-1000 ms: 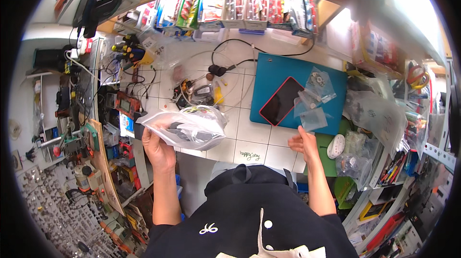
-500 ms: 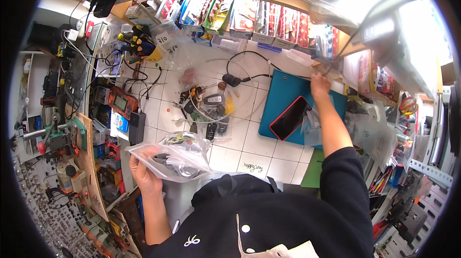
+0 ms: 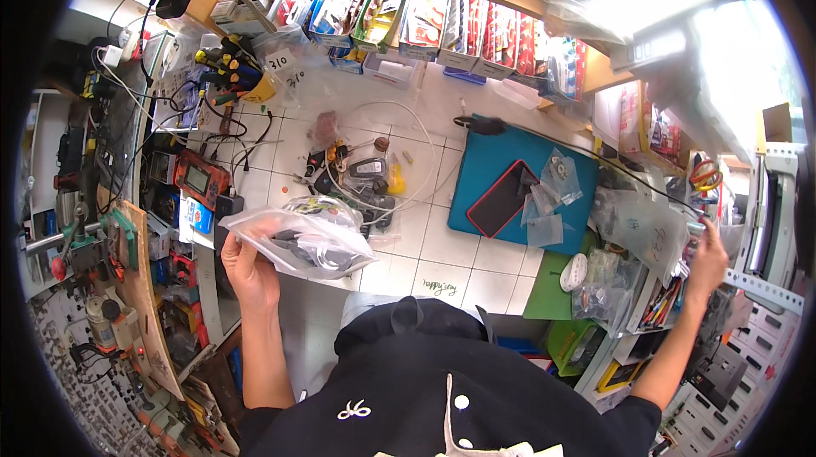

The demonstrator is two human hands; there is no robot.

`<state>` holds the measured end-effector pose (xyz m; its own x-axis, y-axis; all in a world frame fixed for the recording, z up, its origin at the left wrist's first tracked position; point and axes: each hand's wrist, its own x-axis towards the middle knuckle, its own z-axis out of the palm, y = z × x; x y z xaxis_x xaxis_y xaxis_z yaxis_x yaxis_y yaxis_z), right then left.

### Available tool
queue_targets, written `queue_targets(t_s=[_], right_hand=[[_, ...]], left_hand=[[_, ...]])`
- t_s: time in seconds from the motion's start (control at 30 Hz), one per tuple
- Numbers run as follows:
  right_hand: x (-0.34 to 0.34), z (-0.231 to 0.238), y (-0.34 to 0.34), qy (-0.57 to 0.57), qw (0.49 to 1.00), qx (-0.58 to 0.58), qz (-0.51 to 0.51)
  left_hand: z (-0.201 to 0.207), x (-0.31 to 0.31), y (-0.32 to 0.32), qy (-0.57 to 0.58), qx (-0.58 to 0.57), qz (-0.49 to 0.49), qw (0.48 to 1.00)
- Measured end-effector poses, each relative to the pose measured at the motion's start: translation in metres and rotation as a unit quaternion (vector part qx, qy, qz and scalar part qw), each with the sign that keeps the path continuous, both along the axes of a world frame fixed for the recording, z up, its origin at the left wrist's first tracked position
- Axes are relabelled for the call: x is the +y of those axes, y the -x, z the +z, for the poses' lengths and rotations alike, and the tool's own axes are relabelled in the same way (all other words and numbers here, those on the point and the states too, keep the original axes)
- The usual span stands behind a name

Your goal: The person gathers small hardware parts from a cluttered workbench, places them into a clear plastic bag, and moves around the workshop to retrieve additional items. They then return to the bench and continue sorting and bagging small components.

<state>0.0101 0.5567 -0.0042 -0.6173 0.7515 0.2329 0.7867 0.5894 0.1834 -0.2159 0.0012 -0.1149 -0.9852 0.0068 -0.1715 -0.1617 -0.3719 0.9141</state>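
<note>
My left hand point(image 3: 249, 272) grips the edge of a clear plastic bag point(image 3: 293, 240) that holds coiled cables. Far out at the right, my right hand point(image 3: 709, 263) is closed on one end of a black cable point(image 3: 625, 170). The cable stretches back across the bench, its thick black connector end point(image 3: 484, 124) lying over the top edge of a teal folder point(image 3: 480, 168). On the folder rest a black phone with a red edge point(image 3: 501, 199) and small clear bags of parts point(image 3: 557, 176). Several car keys point(image 3: 367, 168) lie beside a loop of white cable point(image 3: 429, 138).
Along the back stand open boxes of packets point(image 3: 421, 19). A cup of pliers point(image 3: 255, 87) and an orange handheld meter point(image 3: 201, 178) are at the left. Plastic bags point(image 3: 637, 223) and a green mat point(image 3: 548, 283) crowd the right side, near a perforated metal rail point(image 3: 765, 294).
My right hand has swung from the folder's top right corner out to the far right, dragging the black cable along. Its connector has slid right onto the folder. My left hand still holds the bag.
</note>
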Motion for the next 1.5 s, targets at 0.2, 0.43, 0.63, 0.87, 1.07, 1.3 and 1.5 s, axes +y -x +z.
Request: queue_targets(t_s=[0.2,0.43,0.63,0.87,1.07,1.3,1.5], right_hand=[[0.033,-0.016,-0.006,-0.062,0.996,-0.045,0.033],[0.05,-0.091,0.055,-0.122,0.979,-0.137,0.09],[0.039,-0.117,0.094,-0.123,0.929,-0.285,0.204],[0.018,-0.158,0.118,-0.031,0.891,-0.428,0.148],[-0.056,-0.159,0.117,0.033,0.908,-0.221,0.355],[-0.148,-0.225,0.23,0.218,0.852,0.044,0.474],[-0.186,-0.264,0.336,0.166,0.854,0.006,0.492]], left_hand=[[0.0,0.01,-0.004,0.003,0.019,-0.02,1.0],[-0.005,0.007,-0.011,0.014,0.046,-0.016,0.999],[-0.009,0.014,-0.008,0.017,0.005,-0.001,1.0],[-0.012,0.032,0.003,0.006,-0.004,-0.011,1.0],[-0.017,0.043,0.012,0.006,-0.031,-0.009,0.999],[-0.021,0.039,0.016,0.001,-0.035,-0.004,0.999],[-0.019,0.027,0.012,0.021,-0.044,0.036,0.998]])
